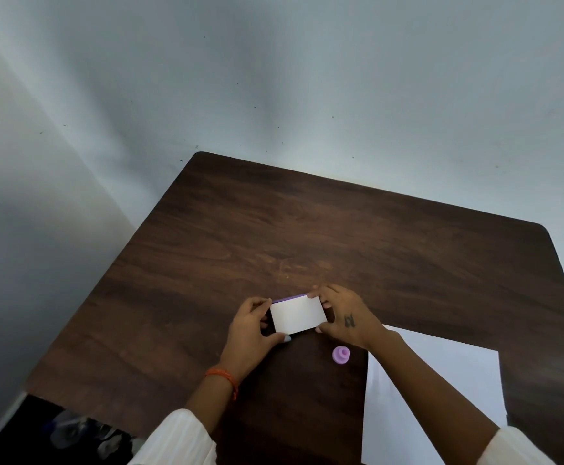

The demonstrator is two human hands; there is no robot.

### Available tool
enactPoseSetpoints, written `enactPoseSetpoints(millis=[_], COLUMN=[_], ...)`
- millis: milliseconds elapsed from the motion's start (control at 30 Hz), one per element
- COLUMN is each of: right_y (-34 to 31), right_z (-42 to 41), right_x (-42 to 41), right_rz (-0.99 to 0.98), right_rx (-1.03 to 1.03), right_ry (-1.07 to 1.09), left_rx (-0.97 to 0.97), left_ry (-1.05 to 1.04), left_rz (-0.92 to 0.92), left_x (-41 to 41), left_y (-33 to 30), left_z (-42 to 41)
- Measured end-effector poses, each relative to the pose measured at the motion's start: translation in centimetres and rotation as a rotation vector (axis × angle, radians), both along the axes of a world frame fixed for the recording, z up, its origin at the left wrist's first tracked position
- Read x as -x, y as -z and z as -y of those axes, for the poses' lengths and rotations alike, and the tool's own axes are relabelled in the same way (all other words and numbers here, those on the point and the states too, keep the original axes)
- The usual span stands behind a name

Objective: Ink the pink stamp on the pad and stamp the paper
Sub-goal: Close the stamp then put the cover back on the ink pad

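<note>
Head view, bench: dark brown wood grain, rounded corners, set against a pale grey wall.
Ink pad: small flat box with a white lid and a thin purple edge along its far side, near the middle of the bench toward the near edge.
Left hand: grip closed on the left end of the ink pad, thumb at the near corner, fingers at the far corner; orange thread band at the wrist.
Right hand: grip closed on the right end of the ink pad, fingertips on the far and near corners; small dark mark on the back.
Pink stamp: stood on the bench just near of the right hand, untouched, pale pinkish-purple, knob upward.
Paper: white sheet, flat on the bench at the right, partly under the right forearm.
Sleeves: white, at the bottom edge.
</note>
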State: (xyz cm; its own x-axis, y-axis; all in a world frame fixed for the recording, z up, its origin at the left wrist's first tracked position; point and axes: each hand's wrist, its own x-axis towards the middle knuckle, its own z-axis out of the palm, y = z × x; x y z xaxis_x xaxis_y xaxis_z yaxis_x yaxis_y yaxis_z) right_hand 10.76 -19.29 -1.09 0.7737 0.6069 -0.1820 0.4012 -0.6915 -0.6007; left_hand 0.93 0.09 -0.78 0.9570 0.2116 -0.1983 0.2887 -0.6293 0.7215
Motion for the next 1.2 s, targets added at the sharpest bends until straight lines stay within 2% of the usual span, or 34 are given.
enactPoseSetpoints(millis=[733, 1200], right_y=[-0.3, -0.4], right_z=[-0.1, -0.3], right_x=[0.6, 1.3], right_rz=[-0.076, -0.075], right_rx=[-0.046, -0.100], right_ry=[0.125, 0.147], left_rx=[-0.030, 0.067], left_ry=[0.049, -0.027], left_rz=[-0.063, -0.058], left_x=[-0.9, -0.5], left_y=[-0.4, -0.2], left_z=[-0.3, 0.1])
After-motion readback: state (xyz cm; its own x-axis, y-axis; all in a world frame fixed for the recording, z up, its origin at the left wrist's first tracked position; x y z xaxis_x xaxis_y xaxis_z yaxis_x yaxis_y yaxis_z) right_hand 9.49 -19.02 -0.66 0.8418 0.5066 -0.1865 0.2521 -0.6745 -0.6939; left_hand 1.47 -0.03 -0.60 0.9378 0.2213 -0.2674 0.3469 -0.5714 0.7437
